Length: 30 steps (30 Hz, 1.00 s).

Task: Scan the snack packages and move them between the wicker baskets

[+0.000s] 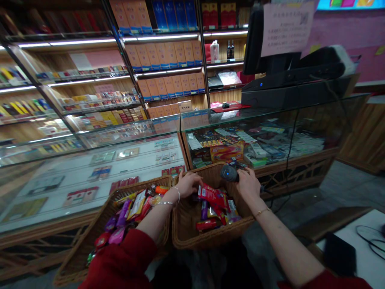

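Observation:
Two wicker baskets stand before a glass counter. My left hand (pixel 189 183) reaches into the right basket (pixel 192 230), fingers curled on a red snack packet (pixel 214 195) at the top of the pile. My right hand (pixel 247 182) is closed round a dark handheld scanner (pixel 229 173) with a blue light, held over the same basket's far rim. More red, purple and yellow packets lie lower in that basket. The left basket (pixel 90 245) holds several purple, pink and orange packets.
A glass display counter (pixel 126 136) with boxed goods runs behind the baskets. A black register and monitor (pixel 288 76) sit on it at the right. Shelves of cartons (pixel 168 52) fill the back wall. A white desk corner (pixel 367 241) with a cable lies at the lower right.

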Tool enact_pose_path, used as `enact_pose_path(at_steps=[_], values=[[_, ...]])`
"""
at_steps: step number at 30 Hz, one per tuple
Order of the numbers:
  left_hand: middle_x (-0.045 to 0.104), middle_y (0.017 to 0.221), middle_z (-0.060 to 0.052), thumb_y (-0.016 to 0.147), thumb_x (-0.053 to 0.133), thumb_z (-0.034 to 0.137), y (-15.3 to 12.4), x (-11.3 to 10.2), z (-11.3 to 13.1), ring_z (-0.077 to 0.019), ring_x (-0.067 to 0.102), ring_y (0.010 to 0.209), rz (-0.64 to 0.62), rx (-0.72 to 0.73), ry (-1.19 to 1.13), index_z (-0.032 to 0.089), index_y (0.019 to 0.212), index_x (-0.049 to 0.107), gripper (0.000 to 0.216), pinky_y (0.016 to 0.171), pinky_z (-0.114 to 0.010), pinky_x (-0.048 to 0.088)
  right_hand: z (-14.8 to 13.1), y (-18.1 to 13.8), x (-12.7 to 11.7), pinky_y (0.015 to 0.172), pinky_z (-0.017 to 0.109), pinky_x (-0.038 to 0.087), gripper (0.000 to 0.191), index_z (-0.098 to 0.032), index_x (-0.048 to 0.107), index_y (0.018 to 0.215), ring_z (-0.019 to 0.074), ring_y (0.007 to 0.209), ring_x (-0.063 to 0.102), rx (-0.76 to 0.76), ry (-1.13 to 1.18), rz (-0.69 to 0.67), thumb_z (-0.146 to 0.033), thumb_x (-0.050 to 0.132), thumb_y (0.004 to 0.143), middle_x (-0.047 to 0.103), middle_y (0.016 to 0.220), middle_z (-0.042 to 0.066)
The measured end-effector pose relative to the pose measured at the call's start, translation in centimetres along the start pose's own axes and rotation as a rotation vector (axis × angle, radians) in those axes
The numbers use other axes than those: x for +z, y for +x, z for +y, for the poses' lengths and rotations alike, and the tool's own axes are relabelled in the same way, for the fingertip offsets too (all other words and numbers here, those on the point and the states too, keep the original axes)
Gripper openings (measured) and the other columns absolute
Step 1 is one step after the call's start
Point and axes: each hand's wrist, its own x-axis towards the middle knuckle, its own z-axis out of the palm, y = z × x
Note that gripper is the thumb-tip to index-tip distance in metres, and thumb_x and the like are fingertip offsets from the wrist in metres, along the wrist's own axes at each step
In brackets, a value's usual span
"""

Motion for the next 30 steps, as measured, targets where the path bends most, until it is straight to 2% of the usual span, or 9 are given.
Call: enact_pose_path(at_steps=[3,5,7,10,13,17,21,25,30], values=[[0.059,0.139,0.002,0.07,0.067,0.013,-0.8,1.6,-1.1,-0.0248,0.044,0.136,-0.024,-0.04,0.118,0.037,0.117,0.063,0.052,0.118,-0.064,0.001,0.1,0.0,0.1,0.096,0.036,0.048,0.037,-0.021,0.065,0.115,0.0275,0.128,0.042,-0.009,-0.001,-0.002,-0.015,0.059,0.08,0.067,0.123,0.006],[0.055,0.143,-0.003,0.069,0.073,0.023,-0.8,2.3,-1.5,-0.027,0.042,0.138,-0.047,-0.071,0.146,0.036,0.13,0.054,0.065,0.118,-0.063,0.004,0.1,0.1,0.3,0.095,0.036,0.048,0.037,-0.021,0.065,0.115,0.0273,0.128,0.043,-0.005,0.003,-0.002,-0.016,0.059,0.079,0.068,0.122,0.006],[0.054,0.144,-0.007,0.067,0.078,0.035,-0.4,2.7,-1.5,-0.0295,0.041,0.138,-0.081,-0.083,0.162,0.034,0.136,0.048,0.075,0.118,-0.063,0.006,0.2,0.2,0.5,0.095,0.036,0.048,0.037,-0.022,0.065,0.115,0.0269,0.127,0.043,0.0,0.011,0.006,-0.016,0.06,0.079,0.068,0.121,0.006],[0.055,0.142,-0.009,0.063,0.082,0.042,0.5,3.3,-0.6,-0.032,0.043,0.136,-0.163,-0.07,0.183,0.033,0.135,0.049,0.08,0.117,-0.065,0.009,0.3,0.1,0.6,0.095,0.036,0.048,0.036,-0.024,0.066,0.113,0.0267,0.126,0.043,-0.002,0.014,0.019,-0.016,0.06,0.079,0.069,0.119,0.006],[0.059,0.137,-0.011,0.062,0.083,0.043,1.5,4.2,0.8,-0.0341,0.048,0.132,-0.26,-0.045,0.198,0.031,0.129,0.055,0.074,0.113,-0.069,0.017,0.2,0.0,0.4,0.094,0.035,0.048,0.035,-0.024,0.066,0.113,0.0264,0.126,0.043,-0.003,0.005,0.014,-0.016,0.059,0.079,0.069,0.119,0.006],[0.058,0.137,-0.015,0.059,0.084,0.038,2.1,6.1,2.0,-0.0351,0.048,0.131,-0.339,-0.013,0.245,0.027,0.125,0.057,0.072,0.113,-0.065,0.024,0.0,-0.1,-0.2,0.095,0.036,0.047,0.034,-0.022,0.065,0.113,0.0265,0.126,0.043,0.005,-0.003,-0.004,-0.017,0.058,0.08,0.068,0.119,0.007],[0.059,0.135,-0.015,0.057,0.084,0.025,2.0,7.8,1.6,-0.0339,0.052,0.129,-0.392,-0.008,0.235,0.026,0.127,0.054,0.076,0.112,-0.065,0.026,-0.1,-0.1,-0.4,0.095,0.036,0.048,0.033,-0.022,0.065,0.113,0.0274,0.127,0.043,0.011,-0.007,-0.018,-0.018,0.059,0.08,0.068,0.12,0.006],[0.059,0.136,-0.017,0.05,0.088,0.03,2.0,8.7,0.7,-0.0364,0.055,0.125,-0.448,-0.047,0.213,0.027,0.131,0.049,0.09,0.106,-0.067,0.034,0.0,0.0,-0.1,0.096,0.036,0.048,0.034,-0.022,0.064,0.113,0.0272,0.128,0.043,0.005,0.005,-0.007,-0.019,0.061,0.08,0.068,0.122,0.006],[0.051,0.145,-0.017,0.051,0.089,0.041,1.8,9.5,0.5,-0.0373,0.047,0.133,-0.472,0.006,0.229,0.03,0.139,0.041,0.101,0.11,-0.071,0.023,0.1,0.0,0.1,0.096,0.037,0.047,0.037,-0.02,0.063,0.117,0.0271,0.129,0.042,0.007,0.011,-0.007,-0.018,0.062,0.079,0.067,0.123,0.007]])
